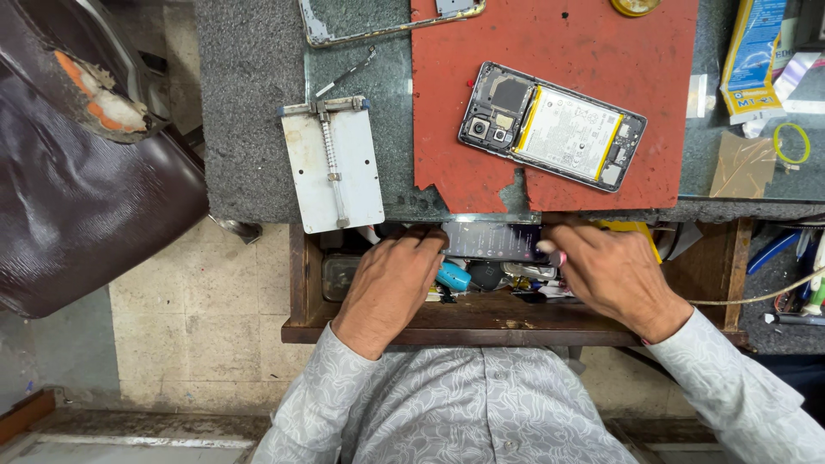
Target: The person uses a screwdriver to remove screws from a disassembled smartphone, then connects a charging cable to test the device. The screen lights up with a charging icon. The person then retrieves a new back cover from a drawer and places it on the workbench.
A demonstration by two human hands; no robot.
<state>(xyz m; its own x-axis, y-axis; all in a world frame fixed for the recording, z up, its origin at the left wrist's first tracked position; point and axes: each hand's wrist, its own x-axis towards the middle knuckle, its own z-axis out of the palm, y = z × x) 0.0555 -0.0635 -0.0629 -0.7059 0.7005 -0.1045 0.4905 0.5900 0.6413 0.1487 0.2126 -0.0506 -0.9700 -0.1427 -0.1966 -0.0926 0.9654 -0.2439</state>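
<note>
Both hands are down in an open wooden drawer (516, 331) just below the near edge of the worktop (249, 129). The left hand (391, 288) lies palm down over the drawer's clutter, its fingers (425, 245) curled at the left end of a dark glass panel (494, 242). The right hand (614, 275) meets the panel's right end, fingertips touching it. Together the two hands grip the panel from either side, and it sits at the far edge of the drawer, partly under the worktop lip. A blue cap (454, 277) lies just beside the left hand among small tools.

On the worktop, farther off, a red mat (593, 34) carries an opened phone (552, 125) with its battery exposed. Left of the mat rests a white metal jig (333, 163) with a screw rod. A dark chair (77, 180) stands at far left.
</note>
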